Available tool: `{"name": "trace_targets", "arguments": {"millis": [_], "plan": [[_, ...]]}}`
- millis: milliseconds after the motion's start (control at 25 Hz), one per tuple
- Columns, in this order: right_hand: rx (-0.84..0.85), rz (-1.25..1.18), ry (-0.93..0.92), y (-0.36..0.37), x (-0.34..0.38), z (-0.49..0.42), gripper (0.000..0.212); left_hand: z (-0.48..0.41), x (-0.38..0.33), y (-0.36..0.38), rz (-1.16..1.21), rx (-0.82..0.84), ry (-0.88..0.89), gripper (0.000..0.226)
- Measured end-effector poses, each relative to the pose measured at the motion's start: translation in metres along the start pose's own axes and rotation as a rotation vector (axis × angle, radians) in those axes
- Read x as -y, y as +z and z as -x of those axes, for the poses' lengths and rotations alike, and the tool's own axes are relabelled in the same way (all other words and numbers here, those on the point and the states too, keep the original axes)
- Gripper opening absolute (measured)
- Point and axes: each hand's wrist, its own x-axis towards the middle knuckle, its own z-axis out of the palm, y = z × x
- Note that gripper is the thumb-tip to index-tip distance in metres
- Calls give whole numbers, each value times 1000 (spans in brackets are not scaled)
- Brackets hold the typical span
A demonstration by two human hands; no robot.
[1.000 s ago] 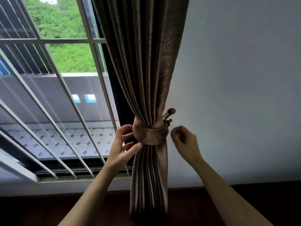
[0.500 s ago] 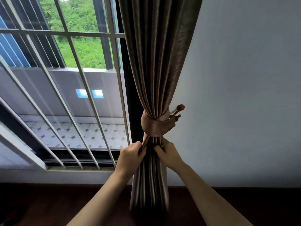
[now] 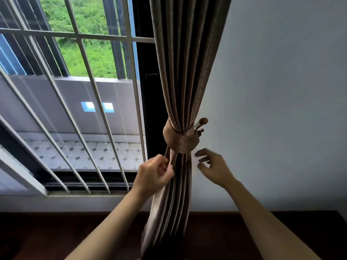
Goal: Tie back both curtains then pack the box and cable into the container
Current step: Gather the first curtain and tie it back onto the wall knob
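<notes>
A brown pleated curtain point(image 3: 180, 72) hangs at the right edge of the window, between the dark window frame point(image 3: 150, 100) and the pale wall point(image 3: 281, 91). It is gathered in at mid-height by a matching fabric tie point(image 3: 180, 142) wrapped round it. The tie's right end sits at a wooden hook point(image 3: 202, 123) with round knobs that juts from the wall just beside the curtain. Below the tie, the folds fall close together down to a dark brown surface point(image 3: 56, 233) along the bottom of the view.

The left hand point(image 3: 154, 174) is on the window side of the curtain, just below the tie. Its fingers point(image 3: 165, 167) are curled, pinching an outer fold of the fabric against the thumb and drawing that edge slightly toward the window. The right hand point(image 3: 214, 167) is on the wall side, near the curtain and just under the tie's right end. Its fingers point(image 3: 201, 152) are spread, loosely bent and holding nothing. The hand is blurred, and a strip of wall shows between it and the fabric.

White metal bars point(image 3: 90, 109) run across the window to the left. Beyond them are a tiled balcony floor point(image 3: 84, 152), a low grey wall point(image 3: 56, 102) and green trees point(image 3: 84, 44).
</notes>
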Motion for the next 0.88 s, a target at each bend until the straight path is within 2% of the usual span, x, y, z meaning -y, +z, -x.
{"name": "trace_targets", "arguments": {"millis": [80, 120, 160, 240, 360, 480, 600, 720, 800, 880], "plan": [[-327, 140, -218, -24, 8, -5, 23, -23, -3, -26, 13, -114, 117, 17], [-408, 200, -328, -35, 18, -12, 23, -38, -5, -37, -11, -133, 197, 19], [-415, 257, -424, -43, 30, -21, 24, -54, -6, -44, -36, -109, 279, 23], [-319, 364, -525, -49, 49, -36, 27, -78, -9, -48, -95, 23, 398, 28], [-234, 462, -528, -49, 61, -51, 23, -91, -8, -41, -187, 99, 439, 22], [-184, 574, -577, -53, 71, -57, 37, -98, -11, -43, -337, 105, 498, 18], [-183, 604, -508, -61, 81, -64, 20, -109, -21, -49, -422, -4, 514, 20], [-306, 331, -358, -47, 69, -45, 14, -91, -15, -38, -189, -62, 413, 16], [-421, 139, -226, -24, 45, -17, 14, -55, -2, -24, -9, -29, 242, 25], [-368, 137, -75, 1, 18, 11, 18, -20, 7, -7, -24, 111, 82, 32]]}}
